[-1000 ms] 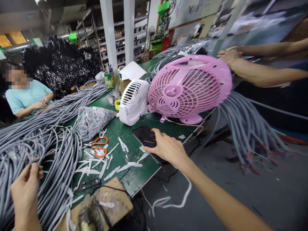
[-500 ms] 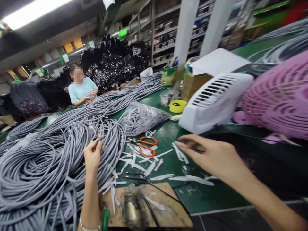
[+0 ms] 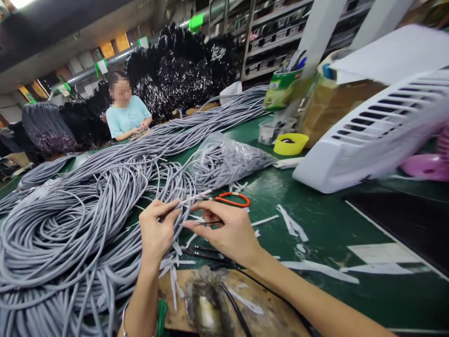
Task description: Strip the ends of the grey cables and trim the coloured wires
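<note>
My left hand (image 3: pixel 157 231) is closed in a pinch on the end of a grey cable (image 3: pixel 187 200), whose pale tip points right. My right hand (image 3: pixel 229 229) is just beside it, thumb and index finger apart around the space by the cable end. A thin dark line shows between its fingers, too blurred to name. Behind the right hand lie orange-handled scissors (image 3: pixel 236 199), partly covered. Below the hands, a dark metal tool (image 3: pixel 205 252) rests among white strips (image 3: pixel 319 270). Large coils of grey cable (image 3: pixel 70 224) spread out to the left.
A clear bag (image 3: pixel 231 161) of short grey pieces lies ahead. To the right stand a yellow tape roll (image 3: pixel 291 144), a white vented housing (image 3: pixel 365 135) and a black panel (image 3: pixel 403 224). A stained board (image 3: pixel 270 299) is near me. A co-worker (image 3: pixel 128 114) sits across the table.
My right hand has moved left, from beside the white strips to the cable end at my left hand. The view has shifted, and the pink fan is now mostly out of sight.
</note>
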`<action>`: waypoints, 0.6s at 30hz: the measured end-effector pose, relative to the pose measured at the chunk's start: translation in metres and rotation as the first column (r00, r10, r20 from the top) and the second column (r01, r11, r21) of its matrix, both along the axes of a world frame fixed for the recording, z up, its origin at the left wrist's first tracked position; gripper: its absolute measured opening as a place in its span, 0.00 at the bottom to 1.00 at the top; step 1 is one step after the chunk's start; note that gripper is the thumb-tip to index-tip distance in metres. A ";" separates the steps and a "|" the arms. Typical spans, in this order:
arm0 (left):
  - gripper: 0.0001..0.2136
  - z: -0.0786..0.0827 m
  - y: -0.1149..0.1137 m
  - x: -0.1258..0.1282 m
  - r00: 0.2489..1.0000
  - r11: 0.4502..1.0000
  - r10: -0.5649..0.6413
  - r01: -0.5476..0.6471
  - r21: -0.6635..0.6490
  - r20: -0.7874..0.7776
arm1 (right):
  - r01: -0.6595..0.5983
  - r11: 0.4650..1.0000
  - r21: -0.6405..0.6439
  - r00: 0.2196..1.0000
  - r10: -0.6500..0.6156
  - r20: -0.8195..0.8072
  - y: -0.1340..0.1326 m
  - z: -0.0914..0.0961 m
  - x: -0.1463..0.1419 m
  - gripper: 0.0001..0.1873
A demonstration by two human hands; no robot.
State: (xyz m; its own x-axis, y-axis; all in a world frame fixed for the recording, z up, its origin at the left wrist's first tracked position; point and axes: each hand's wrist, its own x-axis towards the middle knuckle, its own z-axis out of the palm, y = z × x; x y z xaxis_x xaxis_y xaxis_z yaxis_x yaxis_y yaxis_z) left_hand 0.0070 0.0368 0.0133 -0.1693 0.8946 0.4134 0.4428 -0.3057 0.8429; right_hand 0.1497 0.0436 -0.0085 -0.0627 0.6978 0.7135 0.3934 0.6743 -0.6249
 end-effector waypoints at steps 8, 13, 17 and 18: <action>0.09 0.003 -0.005 0.012 0.993 0.988 -0.050 0.064 -0.140 0.103 | 0.045 0.966 0.254 0.995 -0.065 0.074 -0.007 -0.002 0.002 0.08; 0.17 0.007 -0.007 0.014 0.914 0.956 -0.143 0.227 -0.187 0.379 | -0.032 0.929 0.369 0.990 -0.022 0.140 -0.010 -0.001 0.001 0.03; 0.17 0.011 -0.008 0.016 0.846 0.921 -0.228 0.348 -0.174 0.482 | 0.197 0.954 0.226 0.972 -0.221 0.084 -0.007 0.001 0.006 0.08; 0.18 0.011 -0.008 0.016 0.841 0.921 -0.225 0.348 -0.175 0.492 | 0.242 0.948 0.205 0.961 -0.263 0.082 -0.006 0.002 0.008 0.11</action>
